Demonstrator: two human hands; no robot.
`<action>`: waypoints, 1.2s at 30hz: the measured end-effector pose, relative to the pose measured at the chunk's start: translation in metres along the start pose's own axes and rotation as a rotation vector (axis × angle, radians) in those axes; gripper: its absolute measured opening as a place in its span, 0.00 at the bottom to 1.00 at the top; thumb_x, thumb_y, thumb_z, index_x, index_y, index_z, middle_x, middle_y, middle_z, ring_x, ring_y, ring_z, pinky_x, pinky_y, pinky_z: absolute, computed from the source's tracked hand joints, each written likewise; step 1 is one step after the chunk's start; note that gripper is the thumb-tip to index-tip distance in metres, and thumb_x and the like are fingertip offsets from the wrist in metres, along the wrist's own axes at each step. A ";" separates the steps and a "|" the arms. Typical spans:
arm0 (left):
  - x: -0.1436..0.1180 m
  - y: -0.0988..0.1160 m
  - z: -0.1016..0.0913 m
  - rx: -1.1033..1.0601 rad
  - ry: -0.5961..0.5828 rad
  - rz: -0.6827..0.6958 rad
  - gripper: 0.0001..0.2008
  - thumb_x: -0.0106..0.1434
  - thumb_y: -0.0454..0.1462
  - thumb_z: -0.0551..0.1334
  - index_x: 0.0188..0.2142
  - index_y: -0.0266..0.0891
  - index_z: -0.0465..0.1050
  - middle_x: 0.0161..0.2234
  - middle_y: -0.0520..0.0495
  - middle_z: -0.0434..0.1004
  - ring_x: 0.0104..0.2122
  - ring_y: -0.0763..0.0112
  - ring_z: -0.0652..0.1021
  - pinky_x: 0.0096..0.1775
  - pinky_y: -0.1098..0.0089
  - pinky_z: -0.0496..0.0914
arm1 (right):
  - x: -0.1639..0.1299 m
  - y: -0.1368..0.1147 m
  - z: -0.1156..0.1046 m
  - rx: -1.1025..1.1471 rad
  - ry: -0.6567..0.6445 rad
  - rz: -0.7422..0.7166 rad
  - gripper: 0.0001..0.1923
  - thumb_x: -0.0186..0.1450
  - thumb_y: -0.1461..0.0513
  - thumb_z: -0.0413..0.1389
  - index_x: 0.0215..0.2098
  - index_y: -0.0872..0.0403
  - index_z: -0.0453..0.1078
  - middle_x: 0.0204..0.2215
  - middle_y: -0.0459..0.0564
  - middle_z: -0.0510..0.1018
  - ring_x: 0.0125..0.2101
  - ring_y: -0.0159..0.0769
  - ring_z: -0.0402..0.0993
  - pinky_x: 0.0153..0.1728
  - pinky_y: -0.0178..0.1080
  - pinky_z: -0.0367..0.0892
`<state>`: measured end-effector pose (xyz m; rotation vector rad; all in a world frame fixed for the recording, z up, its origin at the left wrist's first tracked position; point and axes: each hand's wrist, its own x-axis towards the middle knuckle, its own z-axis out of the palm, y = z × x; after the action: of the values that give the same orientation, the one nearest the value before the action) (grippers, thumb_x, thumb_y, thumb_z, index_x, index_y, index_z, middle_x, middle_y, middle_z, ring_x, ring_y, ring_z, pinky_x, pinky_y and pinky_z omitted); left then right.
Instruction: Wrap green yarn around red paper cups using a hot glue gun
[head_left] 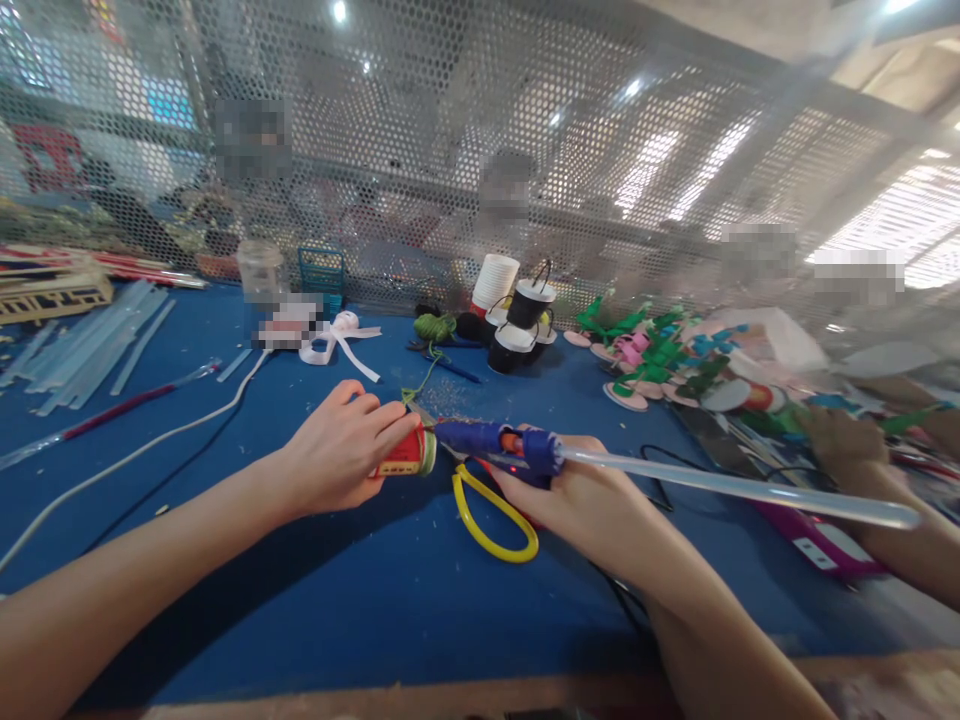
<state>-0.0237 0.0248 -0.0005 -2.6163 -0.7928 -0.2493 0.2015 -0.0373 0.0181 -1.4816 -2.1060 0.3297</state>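
Left hand [341,445] curled round one red cylinder [403,456] — right hand [576,492] round one glue gun [480,440]

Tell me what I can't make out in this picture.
In the head view:
Red printed container: much of its label, hidden by the left hand.
Blue glue gun: its handle, mostly hidden by the right hand.
Yellow-handled scissors: blades, partly behind the glue gun.
Co-worker's hand: blurred; the arm is cut off by the right edge.
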 end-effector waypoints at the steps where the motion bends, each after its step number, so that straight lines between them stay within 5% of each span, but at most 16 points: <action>1: 0.000 0.000 0.000 -0.002 0.003 0.002 0.23 0.50 0.37 0.58 0.48 0.34 0.62 0.43 0.40 0.73 0.35 0.60 0.73 0.41 0.61 0.58 | 0.001 0.000 0.000 0.006 -0.002 0.005 0.06 0.55 0.67 0.50 0.22 0.53 0.64 0.17 0.41 0.69 0.19 0.29 0.62 0.20 0.30 0.58; 7: -0.001 -0.003 0.003 -0.023 0.029 -0.034 0.22 0.51 0.37 0.57 0.47 0.34 0.63 0.42 0.41 0.73 0.35 0.60 0.74 0.41 0.61 0.58 | -0.002 -0.005 -0.002 0.049 -0.049 0.024 0.07 0.56 0.66 0.50 0.20 0.53 0.62 0.15 0.40 0.64 0.18 0.28 0.60 0.18 0.29 0.56; 17: -0.001 -0.006 0.004 -0.093 0.020 -0.090 0.21 0.53 0.39 0.57 0.47 0.35 0.63 0.41 0.40 0.73 0.35 0.62 0.74 0.41 0.62 0.58 | -0.004 -0.005 -0.002 0.070 -0.055 0.004 0.06 0.56 0.63 0.52 0.23 0.53 0.68 0.17 0.42 0.71 0.20 0.29 0.65 0.20 0.30 0.60; 25: -0.001 -0.007 0.006 -0.174 0.005 -0.176 0.22 0.52 0.40 0.57 0.47 0.35 0.63 0.41 0.41 0.73 0.36 0.62 0.75 0.40 0.63 0.59 | 0.016 0.011 -0.013 0.334 0.049 0.293 0.09 0.52 0.57 0.57 0.25 0.55 0.67 0.11 0.40 0.66 0.14 0.29 0.61 0.16 0.32 0.60; 28: 0.000 -0.007 0.002 -0.195 0.012 -0.218 0.23 0.51 0.40 0.57 0.47 0.35 0.62 0.42 0.40 0.73 0.39 0.60 0.74 0.41 0.62 0.59 | 0.030 0.030 -0.011 0.432 0.227 0.304 0.13 0.50 0.55 0.58 0.28 0.56 0.67 0.20 0.45 0.74 0.21 0.32 0.68 0.22 0.34 0.65; 30: 0.000 -0.006 0.000 -0.213 0.013 -0.243 0.24 0.51 0.40 0.58 0.48 0.34 0.62 0.42 0.40 0.73 0.40 0.59 0.74 0.42 0.61 0.60 | 0.040 0.043 -0.007 0.391 0.229 0.360 0.13 0.52 0.55 0.57 0.27 0.56 0.66 0.23 0.48 0.75 0.23 0.33 0.69 0.23 0.35 0.64; 36: 0.001 -0.001 -0.001 -0.302 0.043 -0.292 0.24 0.50 0.40 0.58 0.47 0.36 0.61 0.40 0.43 0.73 0.37 0.61 0.74 0.41 0.61 0.62 | 0.064 0.066 0.018 0.190 0.065 0.535 0.16 0.59 0.55 0.50 0.18 0.53 0.59 0.10 0.44 0.67 0.11 0.29 0.63 0.15 0.32 0.59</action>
<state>-0.0241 0.0258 0.0013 -2.7487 -1.2059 -0.5437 0.2279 0.0474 -0.0105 -1.8886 -1.5493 0.6469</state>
